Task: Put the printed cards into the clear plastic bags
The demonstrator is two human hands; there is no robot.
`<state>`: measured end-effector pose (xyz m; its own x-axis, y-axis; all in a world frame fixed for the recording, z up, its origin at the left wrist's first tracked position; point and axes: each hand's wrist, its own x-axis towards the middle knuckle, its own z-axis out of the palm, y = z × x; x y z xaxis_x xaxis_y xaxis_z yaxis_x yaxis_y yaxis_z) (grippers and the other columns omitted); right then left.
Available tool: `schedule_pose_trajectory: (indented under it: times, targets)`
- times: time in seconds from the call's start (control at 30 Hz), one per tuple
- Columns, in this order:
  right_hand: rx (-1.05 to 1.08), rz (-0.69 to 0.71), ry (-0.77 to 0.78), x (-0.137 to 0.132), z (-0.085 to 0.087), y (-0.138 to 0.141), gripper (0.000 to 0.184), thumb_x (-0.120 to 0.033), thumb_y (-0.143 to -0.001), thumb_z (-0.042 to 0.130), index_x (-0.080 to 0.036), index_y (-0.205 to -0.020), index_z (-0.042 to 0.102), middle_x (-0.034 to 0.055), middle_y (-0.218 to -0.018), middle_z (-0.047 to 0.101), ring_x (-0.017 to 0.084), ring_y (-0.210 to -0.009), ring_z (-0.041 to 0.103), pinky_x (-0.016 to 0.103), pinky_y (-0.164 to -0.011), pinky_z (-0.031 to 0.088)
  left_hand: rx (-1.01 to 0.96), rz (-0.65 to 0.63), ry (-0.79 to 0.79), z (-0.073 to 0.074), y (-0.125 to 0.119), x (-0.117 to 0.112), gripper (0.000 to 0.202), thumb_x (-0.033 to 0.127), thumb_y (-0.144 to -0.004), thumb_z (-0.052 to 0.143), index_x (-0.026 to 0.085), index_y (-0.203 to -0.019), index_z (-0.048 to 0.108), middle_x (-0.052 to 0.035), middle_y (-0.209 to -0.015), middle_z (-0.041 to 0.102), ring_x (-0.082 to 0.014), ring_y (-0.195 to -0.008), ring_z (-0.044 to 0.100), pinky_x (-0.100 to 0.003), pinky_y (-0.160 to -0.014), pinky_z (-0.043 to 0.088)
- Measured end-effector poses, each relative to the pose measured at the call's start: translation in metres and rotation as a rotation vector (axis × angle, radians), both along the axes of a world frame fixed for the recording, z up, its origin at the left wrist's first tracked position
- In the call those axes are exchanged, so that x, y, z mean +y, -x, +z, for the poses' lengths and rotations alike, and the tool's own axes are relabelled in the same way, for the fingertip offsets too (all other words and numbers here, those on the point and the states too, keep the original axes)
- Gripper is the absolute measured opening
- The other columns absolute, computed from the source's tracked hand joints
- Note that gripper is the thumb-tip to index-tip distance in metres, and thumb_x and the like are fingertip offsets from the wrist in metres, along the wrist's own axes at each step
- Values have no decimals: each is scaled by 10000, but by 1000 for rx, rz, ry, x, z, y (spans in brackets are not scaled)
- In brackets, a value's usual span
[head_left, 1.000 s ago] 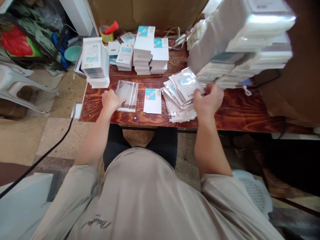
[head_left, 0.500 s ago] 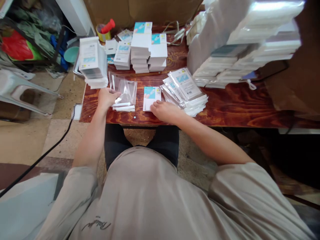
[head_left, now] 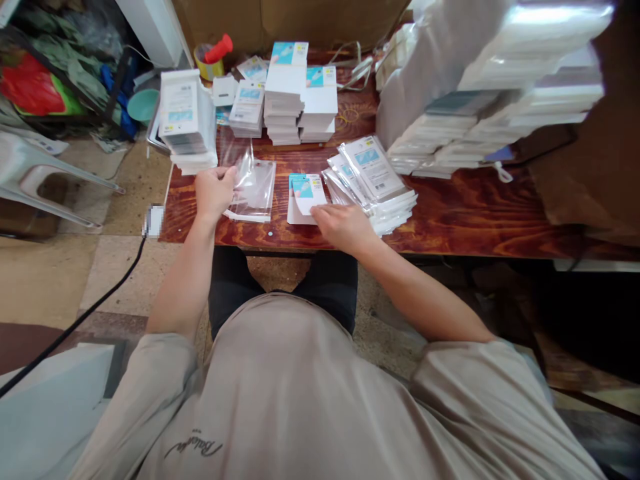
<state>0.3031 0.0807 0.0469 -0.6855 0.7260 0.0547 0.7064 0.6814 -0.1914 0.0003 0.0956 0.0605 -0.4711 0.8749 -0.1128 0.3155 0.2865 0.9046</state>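
Observation:
My left hand [head_left: 214, 191] pinches a clear plastic sleeve [head_left: 239, 160] and lifts it off a small stack of clear sleeves [head_left: 255, 193] on the wooden table [head_left: 450, 220]. My right hand [head_left: 343, 223] grips the lower right corner of a white card with a blue picture [head_left: 305, 195], raising that edge off the table. Just right of the card lies a fanned pile of bagged cards [head_left: 373, 180].
Stacks of white cards [head_left: 297, 93] stand at the back of the table. A pile of bagged packs [head_left: 187, 123] sits at the left edge. A tall heap of packs [head_left: 490, 80] fills the right. A tape roll [head_left: 213, 60] is behind. A plastic chair [head_left: 45, 177] stands on the floor at left.
My right hand left the bagged pile, came left to the single card and took hold of its corner. My left hand has lifted one clear sleeve off the stack.

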Motion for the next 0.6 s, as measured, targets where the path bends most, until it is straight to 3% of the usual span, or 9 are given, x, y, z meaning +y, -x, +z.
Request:
schedule_pose_trajectory:
  times: [0.13, 0.23, 0.3, 0.37, 0.5, 0.6]
  targets:
    - [701, -404, -93, -18, 3, -2, 288, -411, -1025, 591, -188, -913, 735, 48, -798, 750, 174, -706, 661, 301, -655, 460, -283, 61, -95, -4, -13, -1, 349, 524, -875, 773, 195, -806, 679, -62, -797, 748, -190, -785, 761, -299, -708, 631]
    - [1128, -614, 237, -35, 2, 12, 370, -545, -918, 730, -207, -781, 665, -16, -646, 641, 126, -560, 541, 271, -551, 436, -421, 83, -97, -5, -27, -5, 362, 552, -862, 797, 209, -842, 684, -62, -861, 771, -189, -853, 777, -293, -737, 638]
    - [1264, -635, 497, -40, -6, 25, 405, -572, -837, 802, -210, -750, 641, -28, -647, 627, 114, -546, 523, 265, -535, 446, -475, 83, -67, -6, -36, -10, 344, 548, -891, 774, 213, -875, 695, -72, -916, 785, -196, -924, 781, -296, -764, 638]
    - [1332, -682, 597, -40, -17, 35, 423, -586, -796, 826, -211, -749, 634, -25, -674, 637, 115, -566, 539, 268, -554, 472, -506, 74, -41, -6, -45, -16, 330, 542, -917, 746, 214, -910, 708, -84, -959, 793, -208, -985, 778, -306, -780, 636]
    - [1428, -855, 468, -33, -36, 53, 462, -623, -792, 797, -223, -731, 575, -27, -675, 608, 122, -608, 548, 261, -573, 483, -555, 62, -54, -9, -65, -28, 379, 590, -883, 755, 216, -930, 715, -91, -992, 794, -234, -1033, 771, -337, -796, 634]
    - [1465, -936, 373, -34, -39, 68, 481, -658, -807, 756, -231, -734, 549, -25, -683, 598, 126, -641, 556, 261, -613, 508, -595, 42, -93, -11, -76, -35, 444, 636, -824, 789, 211, -933, 717, -92, -995, 796, -257, -1029, 770, -362, -803, 635]
